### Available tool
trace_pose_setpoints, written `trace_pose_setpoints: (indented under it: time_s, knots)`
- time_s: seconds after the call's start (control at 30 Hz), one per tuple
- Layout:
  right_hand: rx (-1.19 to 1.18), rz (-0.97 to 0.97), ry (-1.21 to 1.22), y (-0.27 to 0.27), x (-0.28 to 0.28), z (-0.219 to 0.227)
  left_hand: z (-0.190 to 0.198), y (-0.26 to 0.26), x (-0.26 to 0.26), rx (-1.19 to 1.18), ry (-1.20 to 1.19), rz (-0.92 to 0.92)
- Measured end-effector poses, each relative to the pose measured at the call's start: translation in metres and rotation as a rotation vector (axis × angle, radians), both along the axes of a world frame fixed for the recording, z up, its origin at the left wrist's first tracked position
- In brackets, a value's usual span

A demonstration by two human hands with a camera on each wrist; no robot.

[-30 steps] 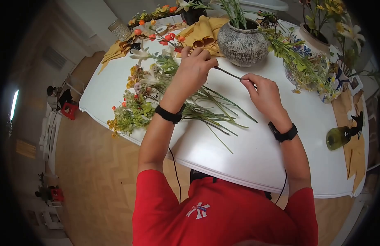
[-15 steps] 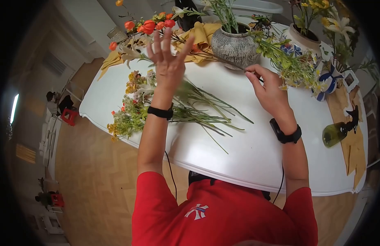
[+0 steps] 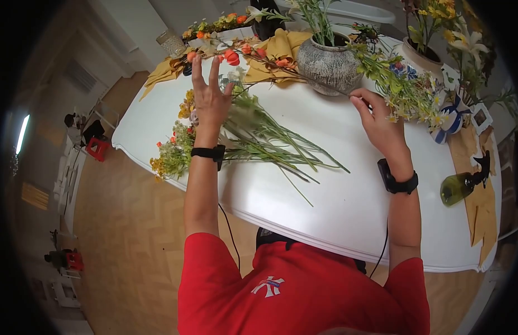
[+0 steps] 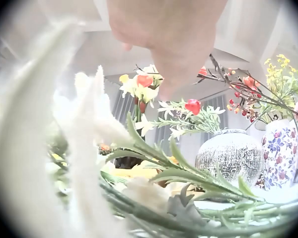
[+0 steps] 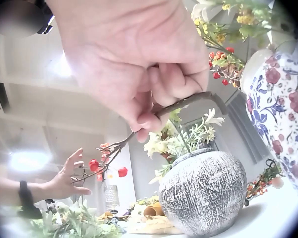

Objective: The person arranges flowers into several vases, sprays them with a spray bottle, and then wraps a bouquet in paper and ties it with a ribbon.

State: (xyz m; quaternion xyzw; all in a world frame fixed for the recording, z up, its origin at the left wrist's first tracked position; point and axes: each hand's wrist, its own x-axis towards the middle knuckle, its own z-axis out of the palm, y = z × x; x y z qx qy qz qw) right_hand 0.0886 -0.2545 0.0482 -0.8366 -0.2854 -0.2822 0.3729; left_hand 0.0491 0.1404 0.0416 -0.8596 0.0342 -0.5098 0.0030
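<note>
My right hand (image 3: 382,120) pinches the brown stem of a branch with orange-red blossoms (image 3: 232,57), which stretches leftward in front of the grey textured vase (image 3: 329,68). In the right wrist view the curled fingers of that hand (image 5: 144,74) grip the stem (image 5: 120,145). My left hand (image 3: 211,106) is raised beside the blossom end with its fingers spread, holding nothing; the right wrist view shows this hand (image 5: 62,184) close to the twigs. Below it lies a bunch of flowers with long green stems (image 3: 292,142) on the white table (image 3: 259,192).
Behind are a yellow cloth (image 3: 284,44) and a planted pot (image 3: 421,56). To the right stand a blue-and-white vase (image 4: 279,153), leafy sprays (image 3: 382,72) and a green spray bottle (image 3: 455,190) by brown paper (image 3: 482,218). The table's front edge (image 3: 303,240) is near my body.
My left hand has let go of the branch and opened, then moved left and slightly down. The blossoms now extend to the left, while my right hand has shifted slightly right, still gripping the stem.
</note>
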Motion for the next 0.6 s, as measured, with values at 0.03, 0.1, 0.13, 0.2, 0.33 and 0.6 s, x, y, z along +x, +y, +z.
trace_pose_setpoints:
  time_s: [0.03, 0.1, 0.13, 0.2, 0.33, 0.6]
  knots:
    - [0.017, 0.016, 0.040, 0.002, 0.002, -0.003, 0.002, 0.000, -0.003, 0.091, -0.075, 0.009]
    - [0.047, 0.048, 0.116, 0.006, 0.007, -0.009, 0.005, -0.002, -0.008, 0.233, -0.188, 0.040]
    - [0.048, 0.052, 0.135, 0.006, 0.007, -0.008, 0.006, -0.003, -0.013, 0.145, -0.201, 0.053]
    - [0.048, 0.058, 0.172, 0.007, 0.005, -0.006, 0.008, -0.006, -0.019, -0.030, -0.228, 0.075]
    - [0.108, 0.148, 0.313, 0.013, -0.001, -0.001, 0.017, -0.011, -0.021, -0.847, -0.143, -0.172]
    - [0.134, 0.388, 0.410, 0.043, -0.034, -0.004, 0.045, -0.090, -0.033, -1.235, 0.455, -0.933]
